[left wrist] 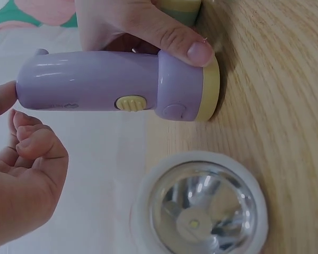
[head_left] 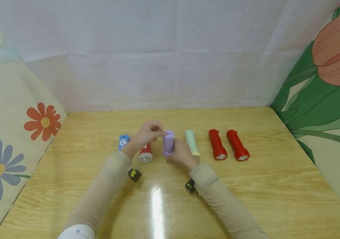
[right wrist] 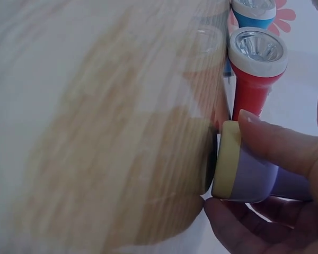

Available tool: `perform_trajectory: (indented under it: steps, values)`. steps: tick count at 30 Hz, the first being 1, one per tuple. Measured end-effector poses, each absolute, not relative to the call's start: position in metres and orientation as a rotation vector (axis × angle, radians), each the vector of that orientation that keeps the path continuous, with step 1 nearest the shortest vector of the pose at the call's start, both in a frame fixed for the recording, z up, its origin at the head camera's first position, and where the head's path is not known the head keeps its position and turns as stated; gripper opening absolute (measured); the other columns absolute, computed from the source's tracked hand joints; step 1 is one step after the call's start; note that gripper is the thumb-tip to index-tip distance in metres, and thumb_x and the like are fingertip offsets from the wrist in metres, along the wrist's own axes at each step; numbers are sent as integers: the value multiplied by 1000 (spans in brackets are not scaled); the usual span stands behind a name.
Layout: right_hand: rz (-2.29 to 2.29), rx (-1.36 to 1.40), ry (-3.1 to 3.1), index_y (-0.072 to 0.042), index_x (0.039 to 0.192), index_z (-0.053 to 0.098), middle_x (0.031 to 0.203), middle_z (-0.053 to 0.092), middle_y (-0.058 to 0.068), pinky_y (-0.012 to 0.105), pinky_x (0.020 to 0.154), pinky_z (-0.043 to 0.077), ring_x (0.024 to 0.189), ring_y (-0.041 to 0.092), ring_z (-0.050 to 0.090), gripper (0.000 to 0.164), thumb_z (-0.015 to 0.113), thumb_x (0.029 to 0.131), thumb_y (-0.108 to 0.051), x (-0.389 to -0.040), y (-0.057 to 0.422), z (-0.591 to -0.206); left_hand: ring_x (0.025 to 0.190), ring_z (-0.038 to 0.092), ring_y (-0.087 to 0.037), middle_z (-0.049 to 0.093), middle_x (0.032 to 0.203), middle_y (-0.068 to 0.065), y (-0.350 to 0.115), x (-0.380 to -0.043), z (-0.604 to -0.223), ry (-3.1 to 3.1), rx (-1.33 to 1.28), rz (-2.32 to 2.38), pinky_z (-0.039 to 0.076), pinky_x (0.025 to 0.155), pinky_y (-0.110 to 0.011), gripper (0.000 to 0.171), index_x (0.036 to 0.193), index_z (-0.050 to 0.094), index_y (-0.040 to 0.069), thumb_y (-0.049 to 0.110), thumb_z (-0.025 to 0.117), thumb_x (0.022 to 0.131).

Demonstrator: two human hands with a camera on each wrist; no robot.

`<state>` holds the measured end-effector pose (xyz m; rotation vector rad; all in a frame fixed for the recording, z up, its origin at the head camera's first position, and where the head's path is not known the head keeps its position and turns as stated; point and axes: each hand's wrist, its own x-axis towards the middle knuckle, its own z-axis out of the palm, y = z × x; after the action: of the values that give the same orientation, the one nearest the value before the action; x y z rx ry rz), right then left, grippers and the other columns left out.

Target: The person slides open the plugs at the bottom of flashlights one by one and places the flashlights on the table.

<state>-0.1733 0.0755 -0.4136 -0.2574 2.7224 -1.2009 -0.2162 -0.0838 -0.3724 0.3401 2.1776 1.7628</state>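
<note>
A lilac flashlight (head_left: 168, 143) with a pale yellow rim and yellow switch stands upright, lens end down at the wooden table (head_left: 158, 205). My right hand (head_left: 183, 153) grips it low around the head, thumb (right wrist: 275, 140) on one side and fingers beneath in the right wrist view. At its top end, one outstretched finger of my left hand (head_left: 149, 132) touches the tail; the other fingers (left wrist: 37, 143) are loosely curled and hold nothing. Just left of it lies a red flashlight (head_left: 146, 153) with a white rim, lens toward me.
A blue flashlight (head_left: 123, 142) lies at the row's left, partly behind my left wrist. To the right are a mint green flashlight (head_left: 191, 142) and two red ones, a nearer red flashlight (head_left: 216, 144) and an outer red flashlight (head_left: 237, 145). A white cloth (head_left: 170, 66) hangs behind the table.
</note>
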Motion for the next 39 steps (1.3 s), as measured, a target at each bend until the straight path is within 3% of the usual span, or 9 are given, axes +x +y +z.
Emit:
perform_trajectory:
  steps: [16,26,32,39]
  values:
    - [-1342,-270,2618,0,111,55,96,62,11,38,83,47,87,24,58,56,78,59,-2,-169,81,-415,63,44,-10,53,73,-1,-83,-204,-377,2251,456,1748,38,54,-20,13,79,54,7,8,67,80]
    - [-1399,-288,2548,-5,113,58,99,64,6,35,81,48,90,19,58,45,75,74,-20,-167,88,-415,59,42,-10,51,73,-2,-85,-201,-380,2251,514,1765,36,51,-20,13,79,54,6,10,66,82]
    - [-1428,-193,2520,-10,116,58,95,63,1,32,74,49,86,17,58,48,76,73,-24,-164,88,-414,59,43,-10,53,72,-1,-87,-199,-377,2241,519,1807,36,50,-19,10,80,56,6,9,64,82]
    - [-1493,-203,2555,-12,116,58,93,63,-1,31,74,49,84,16,59,49,76,71,-22,-163,87,-413,59,44,-14,55,74,-2,-92,-196,-373,2238,483,1881,37,48,-20,11,88,57,-2,5,63,83]
